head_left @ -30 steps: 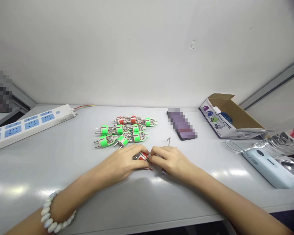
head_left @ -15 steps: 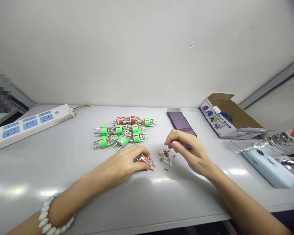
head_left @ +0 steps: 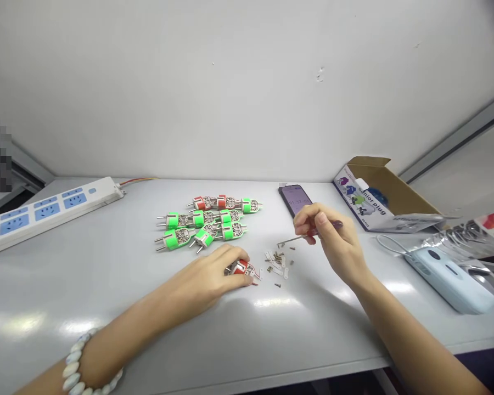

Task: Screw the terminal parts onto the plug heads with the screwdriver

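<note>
My left hand (head_left: pixel 214 274) rests on the table with thumb and fingers around a red-and-white plug (head_left: pixel 241 267), whose prongs are partly covered by the fingers. To its right, small white strips (head_left: pixel 277 270) and brass-coloured screws (head_left: pixel 278 257) lie in a loose pile. Raised over the table right of the pile, my right hand (head_left: pixel 329 236) is closed on a screwdriver (head_left: pixel 293 240) with a dark handle. The thin shaft points left, its tip just above the pile near a small screw. Several open green plugs (head_left: pixel 206 236) and red ones (head_left: pixel 222 202) lie in rows behind my left hand.
At the left lies a white power strip (head_left: pixel 53 211) with blue sockets. A phone (head_left: pixel 295 198) showing a timer is behind my right hand. Farther right are an open cardboard box (head_left: pixel 366 206), a light-blue device (head_left: pixel 450 280) with a cord, and plastic-wrapped items (head_left: pixel 465 236).
My right hand has moved right and turned, so that the screwdriver's shaft now shows, pointing left. My left hand stays around the red plug.
</note>
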Motion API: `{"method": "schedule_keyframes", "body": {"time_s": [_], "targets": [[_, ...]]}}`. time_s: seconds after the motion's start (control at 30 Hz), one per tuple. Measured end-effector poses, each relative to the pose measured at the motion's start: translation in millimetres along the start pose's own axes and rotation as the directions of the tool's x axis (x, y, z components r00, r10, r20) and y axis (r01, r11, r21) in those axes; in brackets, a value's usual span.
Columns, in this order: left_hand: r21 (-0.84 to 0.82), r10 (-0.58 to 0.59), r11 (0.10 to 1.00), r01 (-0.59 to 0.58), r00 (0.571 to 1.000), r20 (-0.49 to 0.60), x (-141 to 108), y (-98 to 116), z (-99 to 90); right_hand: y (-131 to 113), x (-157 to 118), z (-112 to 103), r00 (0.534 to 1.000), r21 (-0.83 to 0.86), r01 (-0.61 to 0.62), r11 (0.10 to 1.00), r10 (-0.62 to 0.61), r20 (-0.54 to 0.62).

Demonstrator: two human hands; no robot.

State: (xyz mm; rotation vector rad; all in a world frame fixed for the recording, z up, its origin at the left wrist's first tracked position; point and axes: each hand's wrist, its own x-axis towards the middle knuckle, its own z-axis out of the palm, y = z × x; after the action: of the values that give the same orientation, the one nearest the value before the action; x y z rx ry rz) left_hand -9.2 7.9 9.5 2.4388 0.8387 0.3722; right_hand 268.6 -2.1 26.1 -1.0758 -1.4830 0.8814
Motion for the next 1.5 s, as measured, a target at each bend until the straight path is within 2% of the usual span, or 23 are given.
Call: {"method": "schedule_keyframes", "body": {"time_s": [0.1,0.2,0.37,0.5,0.6,0.7,0.83,0.9,0.93,1.03,1.13,1.3,1.5], "targets": [[0.006,-0.054,0.999,0.054,0.998,0.036,1.6,6.4,-1.8,-2.1,-1.0,5.1,0.988,0.116,-0.094,0.989,0.079,0.132],[-0.047,-0.166,0.985,0.168,0.985,0.05,4.2,11.7,-3.8,-3.5,-2.4,10.7,0.969,0.158,-0.109,0.981,0.07,0.237],[-0.077,-0.216,0.973,0.22,0.975,0.058,6.3,15.2,-4.6,-3.9,-4.3,16.5,0.959,0.191,-0.111,0.975,0.055,0.278],[-0.093,-0.258,0.96,0.262,0.964,0.059,6.9,16.7,-5.0,-4.8,-6.2,17.2,0.962,0.168,-0.087,0.982,0.039,0.269],[-0.097,-0.263,0.959,0.268,0.963,0.061,7.0,17.1,-5.7,-5.9,-8.3,15.6,0.966,0.085,-0.007,0.996,-0.015,0.257],[-0.134,-0.267,0.953,0.274,0.961,0.067,7.4,16.7,-6.0,-7.1,-9.3,13.6,0.951,-0.093,0.156,0.983,-0.125,0.283],[-0.177,-0.313,0.932,0.316,0.949,0.043,6.2,15.6,-4.8,-7.1,-8.4,14.4,0.873,-0.307,0.423,0.853,-0.293,0.39],[-0.151,-0.286,0.948,0.28,0.958,-0.021,3.5,14.2,-3.5,-5.6,-8.6,16.1,0.834,-0.357,0.505,0.786,-0.338,0.435],[-0.122,-0.234,0.967,0.225,0.97,-0.06,1.6,13.1,-2.8,-4.6,-9.1,17.0,0.822,-0.373,0.529,0.763,-0.35,0.45],[-0.002,0.028,1.0,-0.028,0.992,-0.125,-4.6,8.6,-1.5,-1.9,-11.9,18.9,0.801,-0.395,0.56,0.729,-0.353,0.484],[0.061,0.182,0.983,-0.175,0.972,-0.148,-8.5,5.0,-1.6,-2.1,-14.3,20.3,0.787,-0.382,0.576,0.723,-0.364,0.498],[0.095,0.229,0.972,-0.215,0.957,-0.177,-10.5,7.8,-0.4,-7.5,-14.5,23.7,0.772,-0.338,0.587,0.736,-0.382,0.508],[0.005,0.063,0.998,-0.063,0.989,-0.136,-12.6,16.6,5.1,-10.0,-13.2,24.6,0.757,-0.333,0.608,0.721,-0.399,0.517]]}}
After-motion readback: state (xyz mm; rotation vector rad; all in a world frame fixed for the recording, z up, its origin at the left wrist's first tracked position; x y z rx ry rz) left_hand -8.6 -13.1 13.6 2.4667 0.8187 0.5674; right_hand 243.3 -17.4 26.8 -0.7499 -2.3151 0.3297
